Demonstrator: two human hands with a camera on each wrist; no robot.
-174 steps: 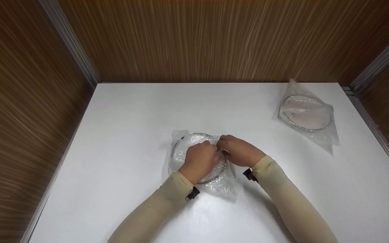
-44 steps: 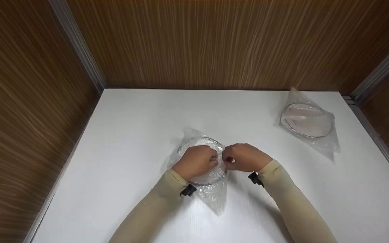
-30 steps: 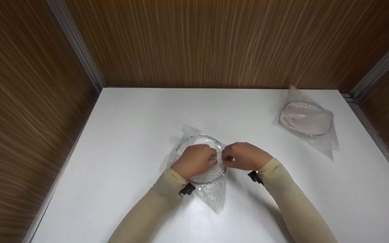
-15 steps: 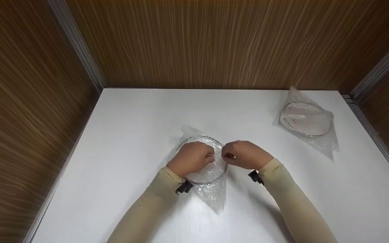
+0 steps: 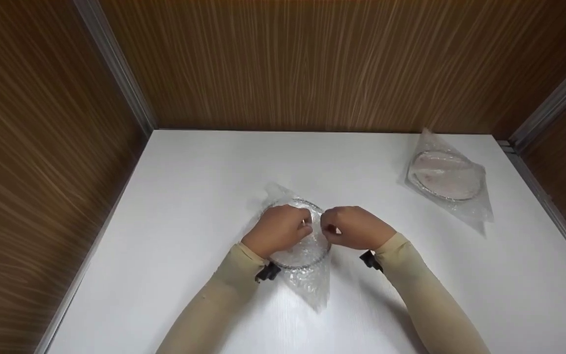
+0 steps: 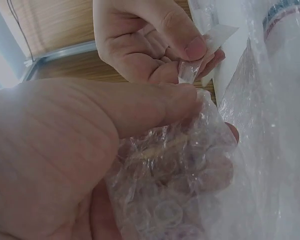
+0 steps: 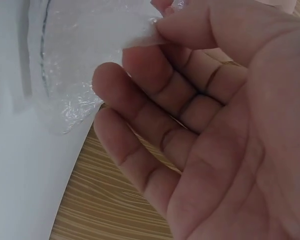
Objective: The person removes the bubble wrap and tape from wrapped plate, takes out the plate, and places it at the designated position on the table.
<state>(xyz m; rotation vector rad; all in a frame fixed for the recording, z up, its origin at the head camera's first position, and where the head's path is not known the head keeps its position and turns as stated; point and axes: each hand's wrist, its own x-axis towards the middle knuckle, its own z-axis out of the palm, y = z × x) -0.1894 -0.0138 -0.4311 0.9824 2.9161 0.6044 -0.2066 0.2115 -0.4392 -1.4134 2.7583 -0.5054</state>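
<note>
A person in beige sleeves (image 5: 209, 300) leans over a bubble-wrapped package (image 5: 305, 251) on a white bench (image 5: 204, 167), seen from the head. The package lies toward the near side, around the middle of the bench, a dark round rim (image 5: 302, 266) showing through its cover and one corner of the wrap pointing to the near edge. The left hand (image 5: 277, 231) is over the package's left part and the right hand (image 5: 359, 227) at its right edge, their fingertips just apart. A second wrapped package (image 5: 447, 177), also with a round shape inside, lies at the far right, well apart from both. Small black devices (image 5: 268, 272) sit at the wrists, and wood-grain panels (image 5: 283, 64) stand to the left, far and right. From the left wrist, the left thumb pinches the bubble wrap (image 6: 167, 200) against fingers visible through it; beyond, the right hand pinches a thin clear strip (image 6: 222, 36), one end jutting out. From the right wrist, the right thumb and forefinger pinch whitish film (image 7: 142, 37), with the other fingers loosely curved; whether this is the strip or the wrap is hard to tell.
</note>
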